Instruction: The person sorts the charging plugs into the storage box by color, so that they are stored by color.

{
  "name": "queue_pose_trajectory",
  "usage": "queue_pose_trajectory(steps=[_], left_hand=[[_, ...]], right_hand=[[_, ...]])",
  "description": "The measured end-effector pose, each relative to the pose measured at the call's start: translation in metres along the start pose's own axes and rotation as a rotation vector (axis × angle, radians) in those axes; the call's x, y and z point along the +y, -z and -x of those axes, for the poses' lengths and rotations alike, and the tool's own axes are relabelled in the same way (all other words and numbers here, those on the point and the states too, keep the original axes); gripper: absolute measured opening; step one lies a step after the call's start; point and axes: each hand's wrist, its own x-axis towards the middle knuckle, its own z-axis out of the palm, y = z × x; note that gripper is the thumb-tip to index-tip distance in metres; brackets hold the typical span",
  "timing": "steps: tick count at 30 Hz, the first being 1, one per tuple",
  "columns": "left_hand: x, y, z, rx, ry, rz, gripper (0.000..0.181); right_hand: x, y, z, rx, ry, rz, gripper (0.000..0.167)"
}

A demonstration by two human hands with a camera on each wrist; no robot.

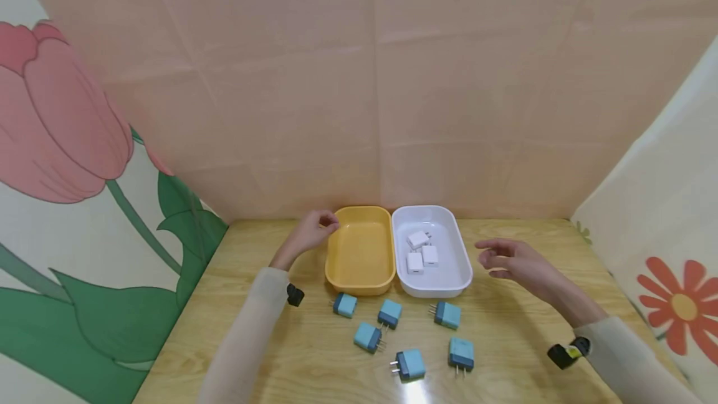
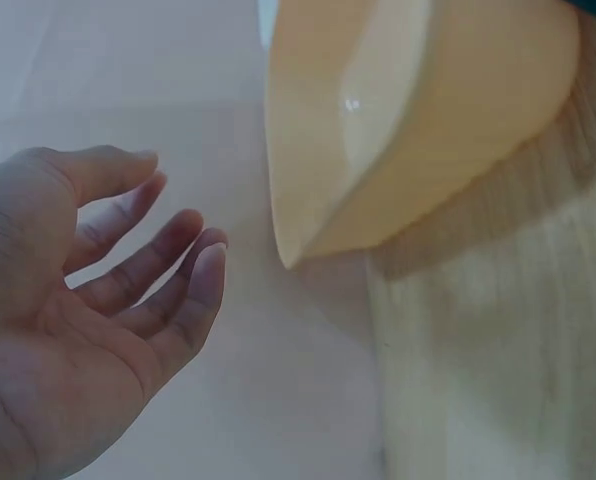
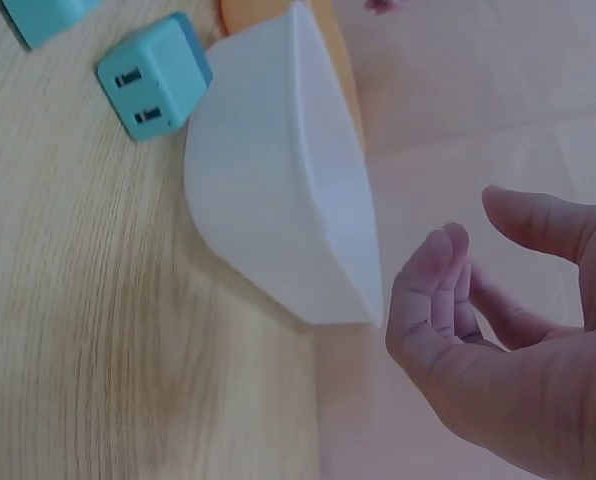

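Note:
My left hand (image 1: pixel 315 230) hovers by the left rim of the yellow tray (image 1: pixel 361 288), holding nothing; its fingers are loosely bent in the left wrist view. The right hand (image 1: pixel 518 262) is in the air to the right of the white tray (image 1: pixel 462 267), also holding nothing, with thumb and fingers apart in the right wrist view. Three white chargers (image 1: pixel 430 255) lie inside the white tray. In front of the trays several blue chargers are scattered, among them one (image 1: pixel 462 354) near the right and one (image 1: pixel 344 305) below the yellow tray.
Both trays stand side by side on a wooden table (image 1: pixel 314 354) against a pinkish backdrop (image 1: pixel 280 111). A tulip-printed panel (image 1: pixel 73 117) rises at the left, a flower-printed one (image 1: pixel 684 204) at the right.

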Motion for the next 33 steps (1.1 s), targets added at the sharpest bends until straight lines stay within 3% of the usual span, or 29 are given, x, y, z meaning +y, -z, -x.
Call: queue_pose_trajectory(steps=[14,21,26,33], left_hand=[[-0.039,0.001,0.014,0.106,0.092,0.107,0.030],[-0.047,-0.004,0.020,0.078,0.195,0.284,0.032],[-0.053,-0.008,0.019,0.089,0.260,0.357,0.032],[-0.054,-0.016,0.019,0.057,0.339,0.494,0.032]], right_hand=[[-0.007,-0.019,0.047,0.044,0.078,0.041,0.050],[-0.001,-0.031,0.059,0.062,0.078,0.066,0.049],[0.002,-0.041,0.064,0.092,0.074,0.127,0.046],[0.010,-0.053,0.070,0.118,0.076,0.215,0.042]])
